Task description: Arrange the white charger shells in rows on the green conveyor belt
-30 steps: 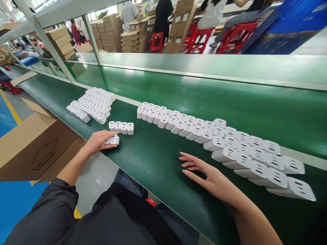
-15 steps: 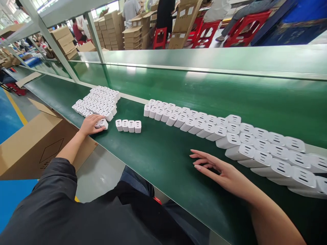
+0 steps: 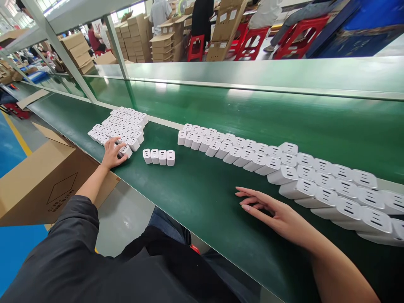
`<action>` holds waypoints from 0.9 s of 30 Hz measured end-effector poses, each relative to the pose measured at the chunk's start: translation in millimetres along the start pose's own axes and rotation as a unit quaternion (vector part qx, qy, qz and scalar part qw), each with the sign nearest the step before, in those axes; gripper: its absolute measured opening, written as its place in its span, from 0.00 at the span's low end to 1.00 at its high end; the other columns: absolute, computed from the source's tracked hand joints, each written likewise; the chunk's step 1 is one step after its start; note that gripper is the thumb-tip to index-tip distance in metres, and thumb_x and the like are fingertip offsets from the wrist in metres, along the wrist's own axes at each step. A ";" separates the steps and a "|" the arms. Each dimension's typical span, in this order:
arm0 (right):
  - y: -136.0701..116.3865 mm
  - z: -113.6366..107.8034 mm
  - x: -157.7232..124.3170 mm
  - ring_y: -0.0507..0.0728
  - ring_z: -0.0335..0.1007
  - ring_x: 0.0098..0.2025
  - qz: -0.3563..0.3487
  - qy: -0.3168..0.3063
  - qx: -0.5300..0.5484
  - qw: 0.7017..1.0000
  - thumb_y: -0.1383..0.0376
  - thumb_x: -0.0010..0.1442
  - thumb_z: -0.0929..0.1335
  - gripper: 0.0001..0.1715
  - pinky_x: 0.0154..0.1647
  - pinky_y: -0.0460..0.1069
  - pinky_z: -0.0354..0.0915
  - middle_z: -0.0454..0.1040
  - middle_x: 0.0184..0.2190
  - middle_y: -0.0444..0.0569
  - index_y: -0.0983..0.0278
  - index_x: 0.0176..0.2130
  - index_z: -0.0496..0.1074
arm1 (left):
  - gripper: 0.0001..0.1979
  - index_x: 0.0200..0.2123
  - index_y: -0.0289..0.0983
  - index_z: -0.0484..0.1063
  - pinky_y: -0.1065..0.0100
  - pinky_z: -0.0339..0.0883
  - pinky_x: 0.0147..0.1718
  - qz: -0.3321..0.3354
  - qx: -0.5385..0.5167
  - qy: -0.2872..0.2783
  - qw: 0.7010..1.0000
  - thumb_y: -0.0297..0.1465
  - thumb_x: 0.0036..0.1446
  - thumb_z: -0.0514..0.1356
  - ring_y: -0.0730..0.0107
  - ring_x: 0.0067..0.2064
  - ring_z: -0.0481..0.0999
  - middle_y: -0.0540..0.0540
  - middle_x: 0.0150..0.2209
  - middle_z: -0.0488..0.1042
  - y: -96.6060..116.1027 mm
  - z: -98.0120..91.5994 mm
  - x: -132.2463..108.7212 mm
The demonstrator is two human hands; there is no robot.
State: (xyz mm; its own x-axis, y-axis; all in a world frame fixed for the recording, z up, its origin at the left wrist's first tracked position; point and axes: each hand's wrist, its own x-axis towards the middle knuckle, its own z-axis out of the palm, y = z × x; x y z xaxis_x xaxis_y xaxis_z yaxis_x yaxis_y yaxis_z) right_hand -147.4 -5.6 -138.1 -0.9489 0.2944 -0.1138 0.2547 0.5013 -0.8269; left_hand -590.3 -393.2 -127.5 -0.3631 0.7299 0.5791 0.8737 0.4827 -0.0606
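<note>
On the left, my left hand (image 3: 112, 155) rests at the near edge of a packed block of white plug chargers (image 3: 121, 124). Its fingers are spread and arched over the nearest chargers, with the thumb beside an end charger (image 3: 126, 151); the palm hides part of that row. Just right of it stands a short separate row of chargers (image 3: 158, 157). My right hand (image 3: 263, 206) hovers over the green work surface (image 3: 195, 198), fingers loosely extended and holding nothing. Beyond it runs a long staggered band of chargers (image 3: 255, 160), widening toward the right.
An open cardboard box (image 3: 38, 181) sits below the bench edge at left. A pale rail (image 3: 166, 122) separates the near surface from a green belt (image 3: 221, 101). Metal posts (image 3: 116, 46) rise at left. Behind are people, red stools (image 3: 197, 47) and stacked cartons (image 3: 137, 38).
My left hand's fingers have lifted and spread from over the end chargers, which now sit slightly closer against the block. My right hand has stayed in place.
</note>
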 end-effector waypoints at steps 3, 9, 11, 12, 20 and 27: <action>-1.7 -0.3 -0.5 0.61 0.78 0.46 -0.001 0.001 0.003 1.000 0.45 0.60 0.68 0.33 0.47 0.53 0.76 0.77 0.52 0.55 0.56 0.59 0.69 | 0.20 0.50 0.41 0.71 0.46 0.53 0.62 0.017 -0.004 0.005 1.000 0.43 0.57 0.60 0.44 0.65 0.60 0.34 0.62 0.62 -4.0 -2.0 1.0; -0.9 0.7 -0.6 0.61 0.78 0.45 -0.009 0.003 0.002 1.000 0.42 0.60 0.67 0.34 0.46 0.54 0.77 0.77 0.51 0.55 0.56 0.58 0.70 | 0.22 0.51 0.38 0.66 0.47 0.57 0.60 -0.148 -0.004 0.121 0.981 0.46 0.60 0.59 0.48 0.61 0.64 0.33 0.55 0.66 13.3 -6.4 -26.6; -1.7 1.2 -0.4 0.62 0.78 0.45 -0.010 0.003 0.000 1.000 0.42 0.60 0.67 0.34 0.46 0.55 0.77 0.77 0.51 0.55 0.56 0.58 0.71 | 0.20 0.52 0.36 0.65 0.52 0.64 0.53 -0.210 -0.007 0.152 0.966 0.44 0.65 0.54 0.52 0.56 0.67 0.33 0.52 0.67 16.3 -7.2 -35.6; -2.6 1.3 -0.5 0.62 0.78 0.45 -0.009 0.004 -0.002 1.000 0.42 0.60 0.67 0.33 0.46 0.54 0.77 0.77 0.51 0.55 0.55 0.58 0.71 | 0.20 0.54 0.35 0.65 0.54 0.66 0.50 -0.225 -0.009 0.155 0.962 0.43 0.67 0.52 0.54 0.54 0.68 0.33 0.51 0.66 16.6 -7.4 -38.0; -4.4 1.1 -2.0 0.61 0.78 0.46 -0.006 0.008 -0.008 1.000 0.43 0.60 0.67 0.33 0.46 0.54 0.77 0.77 0.52 0.55 0.56 0.57 0.71 | 0.21 0.47 0.38 0.78 0.55 0.65 0.52 -0.226 -0.013 0.113 0.967 0.43 0.69 0.50 0.55 0.51 0.71 0.37 0.47 0.72 9.0 -6.9 -26.2; -2.3 2.3 -1.6 0.61 0.78 0.44 -0.013 0.009 -0.012 1.000 0.41 0.60 0.67 0.34 0.44 0.55 0.78 0.77 0.52 0.54 0.56 0.58 0.71 | 0.17 0.44 0.40 0.77 0.52 0.62 0.59 -0.180 -0.027 0.084 0.980 0.43 0.66 0.54 0.55 0.57 0.72 0.40 0.48 0.79 3.2 -12.6 -21.5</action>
State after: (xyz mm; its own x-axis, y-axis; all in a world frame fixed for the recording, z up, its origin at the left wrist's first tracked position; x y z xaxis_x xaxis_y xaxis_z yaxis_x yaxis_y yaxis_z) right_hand -146.8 -9.1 -137.2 -0.9517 0.2955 -0.0833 0.2354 0.5283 -0.8157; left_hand -575.5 -413.4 -129.9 -0.5970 0.4250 0.6804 0.7161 0.6646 0.2132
